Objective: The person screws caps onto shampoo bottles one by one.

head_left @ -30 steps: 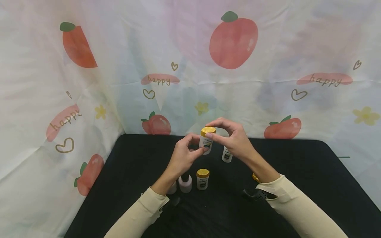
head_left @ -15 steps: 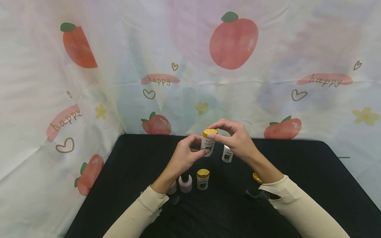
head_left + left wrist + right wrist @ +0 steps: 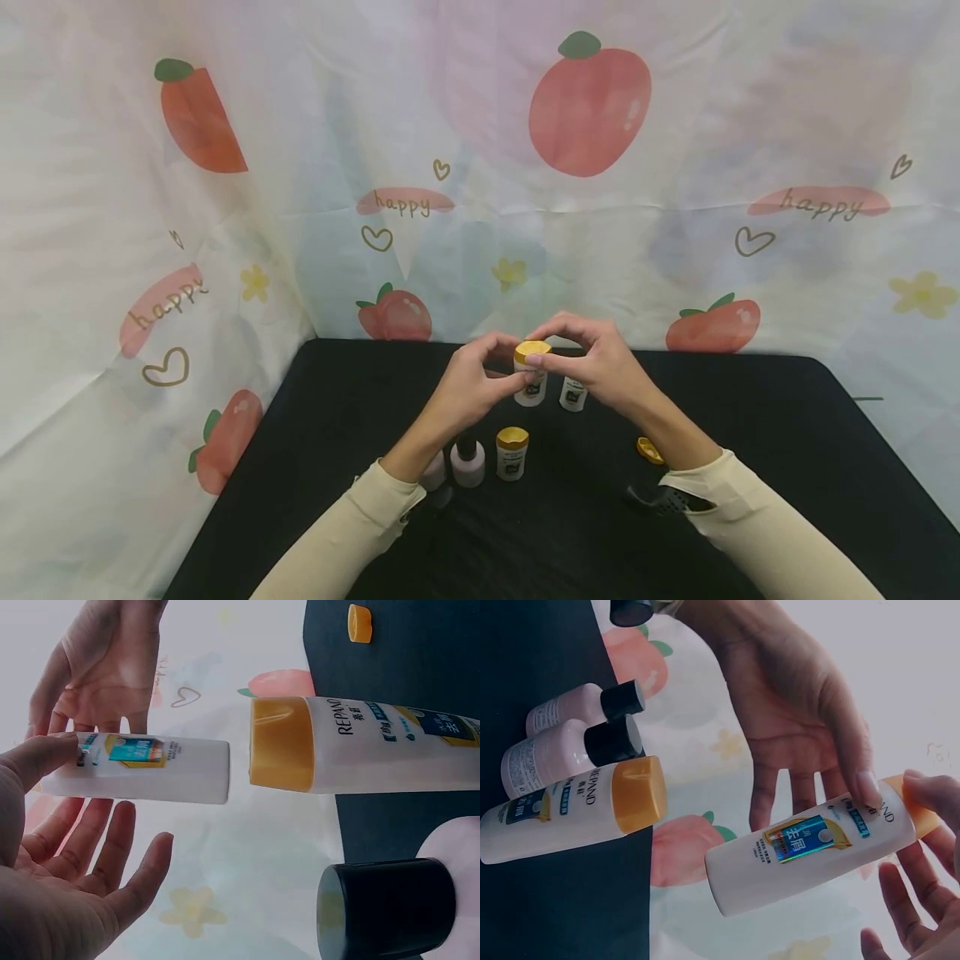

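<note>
A white shampoo bottle (image 3: 531, 395) with a yellow cap (image 3: 533, 348) is held upright over the far middle of the black table. My left hand (image 3: 471, 385) grips its body, thumb across the label. With thumb and fingers, my right hand (image 3: 603, 362) pinches the cap. Just right of it, partly behind the right hand, stands a second white bottle (image 3: 573, 395), its top hidden. A loose yellow cap (image 3: 649, 451) lies near the right wrist. In the right wrist view the held bottle (image 3: 810, 840) tilts, label facing the camera.
Nearer on the table (image 3: 570, 533) stands another white bottle (image 3: 512, 460) with a yellow cap. Beside it are two pale pink bottles with black caps, one (image 3: 468, 467) in full view, the other (image 3: 434, 473) partly behind the left forearm. A printed curtain (image 3: 480, 258) hangs behind the table.
Both hands have lowered the capped bottle and shifted it slightly right, closer to the second white bottle. The loose yellow cap shows more fully as the right forearm moved off it.
</note>
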Action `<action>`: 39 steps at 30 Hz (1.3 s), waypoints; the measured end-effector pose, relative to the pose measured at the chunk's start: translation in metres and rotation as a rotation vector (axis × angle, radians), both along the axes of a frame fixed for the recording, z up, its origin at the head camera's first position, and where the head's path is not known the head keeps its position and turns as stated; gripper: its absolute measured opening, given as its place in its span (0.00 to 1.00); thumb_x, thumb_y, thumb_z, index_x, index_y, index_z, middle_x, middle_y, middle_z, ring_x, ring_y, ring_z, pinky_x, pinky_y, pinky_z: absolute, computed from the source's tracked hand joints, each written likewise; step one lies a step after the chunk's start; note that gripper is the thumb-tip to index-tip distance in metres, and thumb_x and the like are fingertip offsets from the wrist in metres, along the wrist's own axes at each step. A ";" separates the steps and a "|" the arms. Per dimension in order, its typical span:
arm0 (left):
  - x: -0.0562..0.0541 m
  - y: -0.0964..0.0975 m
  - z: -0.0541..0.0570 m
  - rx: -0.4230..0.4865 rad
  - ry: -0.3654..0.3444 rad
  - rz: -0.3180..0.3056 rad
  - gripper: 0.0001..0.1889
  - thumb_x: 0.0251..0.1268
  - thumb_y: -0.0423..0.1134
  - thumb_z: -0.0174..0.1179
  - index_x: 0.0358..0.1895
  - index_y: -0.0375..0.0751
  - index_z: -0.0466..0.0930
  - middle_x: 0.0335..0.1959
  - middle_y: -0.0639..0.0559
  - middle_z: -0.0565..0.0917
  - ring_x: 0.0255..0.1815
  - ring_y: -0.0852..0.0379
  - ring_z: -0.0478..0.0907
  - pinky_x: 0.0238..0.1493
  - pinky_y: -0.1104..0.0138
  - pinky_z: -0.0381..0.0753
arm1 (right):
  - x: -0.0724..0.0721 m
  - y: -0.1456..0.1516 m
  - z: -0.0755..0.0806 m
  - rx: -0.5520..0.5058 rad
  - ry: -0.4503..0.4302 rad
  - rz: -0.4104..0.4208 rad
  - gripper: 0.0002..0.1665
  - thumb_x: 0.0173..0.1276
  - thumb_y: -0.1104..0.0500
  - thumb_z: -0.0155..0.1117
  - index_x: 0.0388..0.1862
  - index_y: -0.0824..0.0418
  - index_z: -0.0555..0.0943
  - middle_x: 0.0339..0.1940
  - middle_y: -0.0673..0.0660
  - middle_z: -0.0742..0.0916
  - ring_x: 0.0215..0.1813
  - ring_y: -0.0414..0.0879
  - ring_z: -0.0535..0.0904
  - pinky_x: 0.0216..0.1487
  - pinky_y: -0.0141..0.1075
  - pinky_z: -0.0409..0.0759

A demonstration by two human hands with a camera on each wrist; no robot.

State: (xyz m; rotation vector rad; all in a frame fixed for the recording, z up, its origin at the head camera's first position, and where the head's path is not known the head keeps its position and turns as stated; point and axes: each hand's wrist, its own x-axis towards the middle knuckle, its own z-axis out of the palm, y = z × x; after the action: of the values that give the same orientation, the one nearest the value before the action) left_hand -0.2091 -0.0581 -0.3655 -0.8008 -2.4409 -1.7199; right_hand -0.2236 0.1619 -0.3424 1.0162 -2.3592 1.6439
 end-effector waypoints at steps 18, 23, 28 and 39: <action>0.000 0.009 -0.008 -0.075 0.050 -0.011 0.15 0.64 0.44 0.72 0.50 0.46 0.83 0.46 0.55 0.85 0.44 0.61 0.83 0.49 0.66 0.85 | 0.005 0.013 -0.012 0.074 -0.038 -0.014 0.11 0.70 0.60 0.70 0.50 0.49 0.86 0.50 0.48 0.85 0.57 0.45 0.79 0.61 0.44 0.75; 0.001 0.012 -0.013 -0.094 0.059 -0.030 0.14 0.64 0.43 0.72 0.49 0.44 0.83 0.45 0.55 0.86 0.43 0.61 0.85 0.49 0.66 0.86 | 0.005 0.017 -0.014 0.121 -0.018 0.020 0.14 0.68 0.59 0.73 0.50 0.47 0.86 0.50 0.48 0.85 0.54 0.45 0.80 0.57 0.42 0.78; 0.001 0.014 -0.019 -0.100 0.061 -0.045 0.12 0.65 0.42 0.71 0.48 0.43 0.83 0.44 0.53 0.85 0.42 0.61 0.85 0.49 0.63 0.86 | 0.003 0.021 -0.020 0.148 -0.021 0.045 0.15 0.67 0.60 0.74 0.50 0.48 0.86 0.49 0.48 0.85 0.53 0.44 0.80 0.57 0.44 0.79; 0.003 0.019 -0.029 -0.161 -0.018 -0.082 0.14 0.66 0.46 0.70 0.49 0.45 0.83 0.45 0.54 0.85 0.44 0.62 0.84 0.48 0.70 0.84 | 0.008 0.030 -0.031 0.219 -0.035 0.002 0.12 0.67 0.56 0.74 0.47 0.44 0.86 0.46 0.44 0.86 0.50 0.44 0.79 0.54 0.47 0.78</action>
State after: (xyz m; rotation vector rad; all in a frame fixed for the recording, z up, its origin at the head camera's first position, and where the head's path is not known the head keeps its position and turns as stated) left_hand -0.2058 -0.0396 -0.3941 -0.9176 -2.6204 -1.5780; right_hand -0.2157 0.1919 -0.3730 1.0307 -2.6074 1.4379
